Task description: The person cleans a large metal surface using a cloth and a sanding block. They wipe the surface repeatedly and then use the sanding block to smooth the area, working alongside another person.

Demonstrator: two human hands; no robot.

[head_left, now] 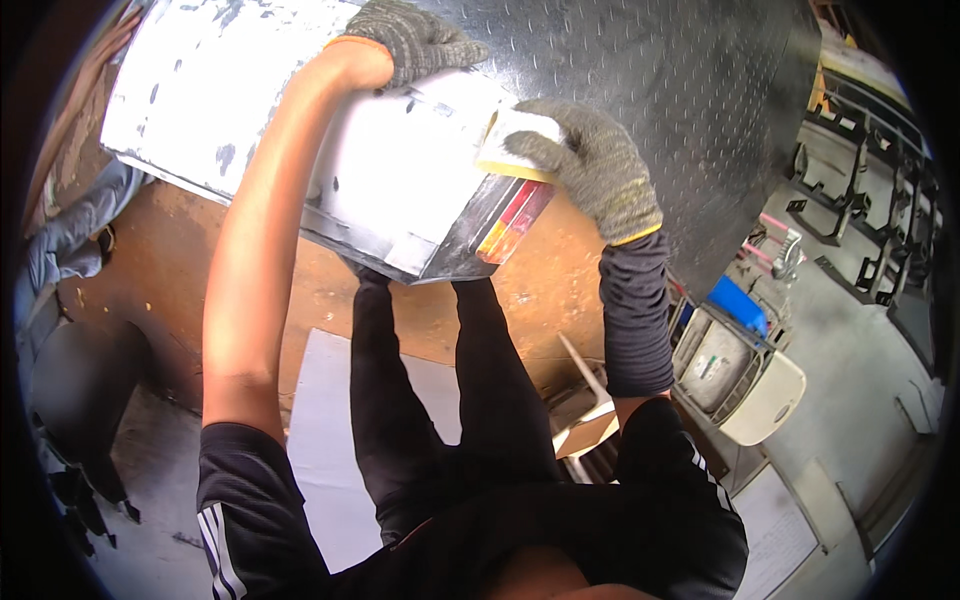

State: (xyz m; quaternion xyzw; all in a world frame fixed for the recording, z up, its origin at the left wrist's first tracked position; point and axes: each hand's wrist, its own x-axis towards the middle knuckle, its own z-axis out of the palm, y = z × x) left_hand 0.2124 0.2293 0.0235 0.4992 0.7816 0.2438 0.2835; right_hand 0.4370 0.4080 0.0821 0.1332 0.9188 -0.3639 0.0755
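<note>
Head view: the left hand [415, 40], in a grey knit glove, curls over the far edge of a white curved panel [400, 170], gripping it. The gloved right hand [590, 165] presses a yellow sanding block [510, 145] against the panel's near end, fingers closed around it. Diamond-plate metal sheet [680, 110] lies beyond both hands.

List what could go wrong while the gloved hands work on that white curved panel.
The white curved panel with a black edge overhangs the person's legs, steadied only by the left hand; it might slip down. The right hand presses a yellow sanding block near the panel's end, so it could run off the edge.
</note>
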